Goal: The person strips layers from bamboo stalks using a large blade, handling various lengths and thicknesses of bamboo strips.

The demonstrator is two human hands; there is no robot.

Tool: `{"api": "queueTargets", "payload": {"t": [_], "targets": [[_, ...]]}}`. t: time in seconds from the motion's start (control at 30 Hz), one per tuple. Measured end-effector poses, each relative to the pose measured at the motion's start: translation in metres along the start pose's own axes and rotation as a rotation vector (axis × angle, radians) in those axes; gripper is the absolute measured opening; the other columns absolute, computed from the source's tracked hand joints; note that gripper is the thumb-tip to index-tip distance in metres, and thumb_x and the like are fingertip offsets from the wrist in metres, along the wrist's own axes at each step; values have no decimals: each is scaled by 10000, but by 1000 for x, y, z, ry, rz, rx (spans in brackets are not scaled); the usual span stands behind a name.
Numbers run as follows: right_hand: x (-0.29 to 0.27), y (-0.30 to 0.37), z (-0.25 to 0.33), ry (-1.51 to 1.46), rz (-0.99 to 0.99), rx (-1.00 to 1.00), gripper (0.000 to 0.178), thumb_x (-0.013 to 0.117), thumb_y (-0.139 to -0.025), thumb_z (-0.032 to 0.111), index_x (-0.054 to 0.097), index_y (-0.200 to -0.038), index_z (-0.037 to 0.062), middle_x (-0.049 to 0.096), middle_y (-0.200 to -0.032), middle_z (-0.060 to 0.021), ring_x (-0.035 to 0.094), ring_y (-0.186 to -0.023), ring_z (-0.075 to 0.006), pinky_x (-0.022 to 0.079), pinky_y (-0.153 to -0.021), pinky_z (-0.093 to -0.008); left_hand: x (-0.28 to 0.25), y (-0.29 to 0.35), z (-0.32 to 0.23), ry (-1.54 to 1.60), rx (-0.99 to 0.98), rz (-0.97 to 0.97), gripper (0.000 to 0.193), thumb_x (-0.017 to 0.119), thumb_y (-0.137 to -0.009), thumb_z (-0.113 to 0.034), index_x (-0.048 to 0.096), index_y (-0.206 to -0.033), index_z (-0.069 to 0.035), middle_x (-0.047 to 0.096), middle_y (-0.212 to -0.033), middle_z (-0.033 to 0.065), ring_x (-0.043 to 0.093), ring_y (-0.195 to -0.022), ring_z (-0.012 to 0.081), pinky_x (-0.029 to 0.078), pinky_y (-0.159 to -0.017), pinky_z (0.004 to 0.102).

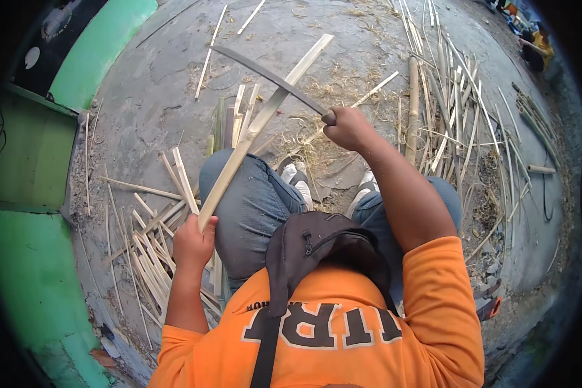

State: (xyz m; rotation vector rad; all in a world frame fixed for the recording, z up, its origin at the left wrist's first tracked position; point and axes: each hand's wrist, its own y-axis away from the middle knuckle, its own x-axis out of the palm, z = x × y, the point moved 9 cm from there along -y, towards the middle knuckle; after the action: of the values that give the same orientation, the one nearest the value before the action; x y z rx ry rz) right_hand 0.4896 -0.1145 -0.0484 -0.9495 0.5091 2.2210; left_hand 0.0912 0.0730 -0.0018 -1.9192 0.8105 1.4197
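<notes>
My left hand (194, 242) is closed round the near end of a long pale split bamboo strip (242, 145). The strip slants up and away to the right, passing over my left knee. In my closed right hand (348, 129) is the handle of a long, slightly curved machete (271, 76). Its dark blade points up and left, crossing the strip near the strip's far part. Whether the edge bites into the bamboo or only lies against it, I cannot tell.
Cut strips (152, 262) lie heaped beside my left leg. A larger pile of bamboo lengths (449, 110) spreads at the right, near a thick pole (412, 107). Shavings (317, 139) litter the concrete. A green wall (26, 265) stands left. Another person (537, 48) sits far right.
</notes>
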Motion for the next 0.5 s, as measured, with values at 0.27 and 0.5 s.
{"api": "queueTargets", "payload": {"t": [0.27, 0.5], "targets": [[27, 32, 67, 225, 167, -240, 213, 612, -919, 269, 741, -992, 116, 742, -932, -191, 713, -906, -410, 574, -834, -517, 2, 5, 10, 49, 0, -14, 649, 566, -1017, -625, 571, -813, -9, 641, -714, 251, 645, -706, 511, 493, -616, 569], [8, 9, 12, 78, 14, -87, 218, 649, -916, 242, 741, -1030, 80, 740, -969, -224, 702, -939, -435, 557, -831, -526, -1, -2, 4, 79, -22, 65, 631, 573, -1021, -607, 589, -821, -9, 642, -713, 256, 644, -708, 511, 490, -617, 562]]}}
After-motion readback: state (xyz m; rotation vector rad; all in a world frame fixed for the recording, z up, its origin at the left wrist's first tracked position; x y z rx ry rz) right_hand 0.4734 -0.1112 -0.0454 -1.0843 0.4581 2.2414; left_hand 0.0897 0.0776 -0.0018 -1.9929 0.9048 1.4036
